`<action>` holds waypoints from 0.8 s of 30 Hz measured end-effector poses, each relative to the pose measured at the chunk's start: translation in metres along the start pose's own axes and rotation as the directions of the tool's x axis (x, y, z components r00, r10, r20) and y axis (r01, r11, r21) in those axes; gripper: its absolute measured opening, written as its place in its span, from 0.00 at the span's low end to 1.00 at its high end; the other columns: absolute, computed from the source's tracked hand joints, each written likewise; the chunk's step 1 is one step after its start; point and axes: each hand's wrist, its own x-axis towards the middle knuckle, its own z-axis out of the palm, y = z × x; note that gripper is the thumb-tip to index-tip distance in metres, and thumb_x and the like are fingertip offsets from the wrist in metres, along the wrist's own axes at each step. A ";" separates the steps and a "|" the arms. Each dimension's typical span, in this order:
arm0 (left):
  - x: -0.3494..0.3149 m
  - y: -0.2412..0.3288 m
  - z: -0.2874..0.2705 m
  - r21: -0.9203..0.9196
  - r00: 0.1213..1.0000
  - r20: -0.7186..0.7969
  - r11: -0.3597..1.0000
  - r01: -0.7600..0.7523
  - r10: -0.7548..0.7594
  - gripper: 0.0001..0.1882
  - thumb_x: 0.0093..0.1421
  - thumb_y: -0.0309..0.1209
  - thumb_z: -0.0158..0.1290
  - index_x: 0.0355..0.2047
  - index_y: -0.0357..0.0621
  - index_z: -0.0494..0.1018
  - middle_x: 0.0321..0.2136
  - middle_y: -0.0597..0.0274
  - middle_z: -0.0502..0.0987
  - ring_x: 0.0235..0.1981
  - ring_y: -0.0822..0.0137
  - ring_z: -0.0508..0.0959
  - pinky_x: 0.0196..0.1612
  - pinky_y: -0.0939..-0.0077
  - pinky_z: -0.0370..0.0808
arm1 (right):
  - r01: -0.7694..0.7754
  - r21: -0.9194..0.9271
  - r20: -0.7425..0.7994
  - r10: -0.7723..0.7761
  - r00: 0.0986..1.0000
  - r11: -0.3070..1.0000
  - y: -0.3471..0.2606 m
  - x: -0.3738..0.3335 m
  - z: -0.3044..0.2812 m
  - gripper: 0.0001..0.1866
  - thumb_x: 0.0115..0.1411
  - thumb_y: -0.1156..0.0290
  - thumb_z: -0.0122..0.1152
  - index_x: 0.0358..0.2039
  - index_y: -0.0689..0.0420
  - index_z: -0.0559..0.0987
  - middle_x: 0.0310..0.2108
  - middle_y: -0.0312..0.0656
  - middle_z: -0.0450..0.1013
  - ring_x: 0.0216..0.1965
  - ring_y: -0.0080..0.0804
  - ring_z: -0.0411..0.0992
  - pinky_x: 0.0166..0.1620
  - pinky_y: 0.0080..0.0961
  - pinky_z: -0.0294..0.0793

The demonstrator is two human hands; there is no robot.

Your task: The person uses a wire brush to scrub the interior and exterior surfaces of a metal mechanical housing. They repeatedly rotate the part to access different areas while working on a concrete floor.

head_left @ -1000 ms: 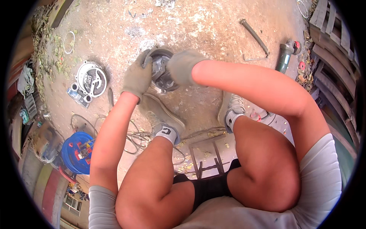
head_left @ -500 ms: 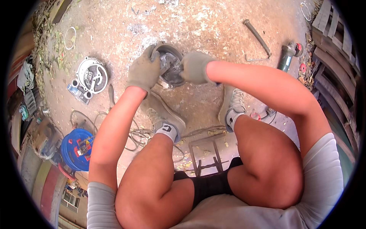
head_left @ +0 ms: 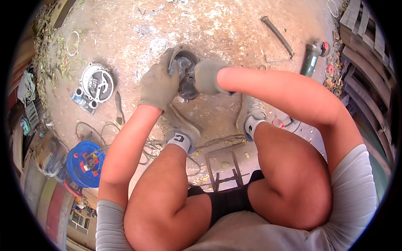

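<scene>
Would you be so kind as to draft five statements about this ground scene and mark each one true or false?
1. Both hands are bare. False: the left hand and right hand are both gloved.
2. The left hand touches the dark round housing. True.
3. A blue reel is on the person's left. True.
4. The green power tool lies beside that reel. False: the green power tool is far off on the right.
5. The pale round metal part lies left of the dark round housing. True.
</scene>
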 end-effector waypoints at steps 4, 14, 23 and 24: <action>-0.006 0.001 -0.002 -0.027 0.998 -0.039 0.999 -0.045 0.044 0.29 0.75 0.45 0.52 0.73 0.51 0.71 0.39 0.40 0.86 0.41 0.41 0.87 0.48 0.48 0.83 | -0.019 0.054 -0.045 0.021 0.999 0.998 0.005 -0.008 0.007 0.16 0.70 0.66 0.58 0.44 0.59 0.91 0.47 0.53 0.87 0.47 0.52 0.86 0.52 0.45 0.86; -0.035 -0.008 0.016 -0.166 0.989 -0.147 0.986 -0.025 0.001 0.29 0.77 0.45 0.52 0.73 0.49 0.70 0.49 0.37 0.85 0.49 0.38 0.86 0.54 0.48 0.81 | -0.236 0.017 -0.029 0.237 0.971 0.972 -0.022 -0.016 0.009 0.13 0.66 0.69 0.65 0.44 0.57 0.93 0.46 0.48 0.88 0.48 0.47 0.88 0.43 0.51 0.90; -0.051 -0.005 0.029 -0.331 0.986 -0.164 0.943 -0.021 -0.035 0.29 0.78 0.41 0.49 0.75 0.43 0.67 0.64 0.35 0.78 0.63 0.36 0.79 0.64 0.50 0.77 | -0.179 0.134 -0.043 0.186 0.982 0.975 -0.024 -0.016 0.027 0.14 0.63 0.70 0.63 0.44 0.60 0.92 0.46 0.52 0.87 0.49 0.52 0.87 0.47 0.48 0.89; -0.052 -0.007 0.029 -0.327 0.988 -0.147 0.945 -0.010 -0.041 0.30 0.79 0.41 0.49 0.75 0.42 0.67 0.65 0.35 0.77 0.64 0.36 0.78 0.64 0.50 0.76 | -0.107 0.055 -0.042 0.110 0.993 0.993 -0.029 -0.020 0.028 0.15 0.64 0.69 0.62 0.44 0.60 0.92 0.47 0.52 0.87 0.48 0.52 0.87 0.49 0.48 0.88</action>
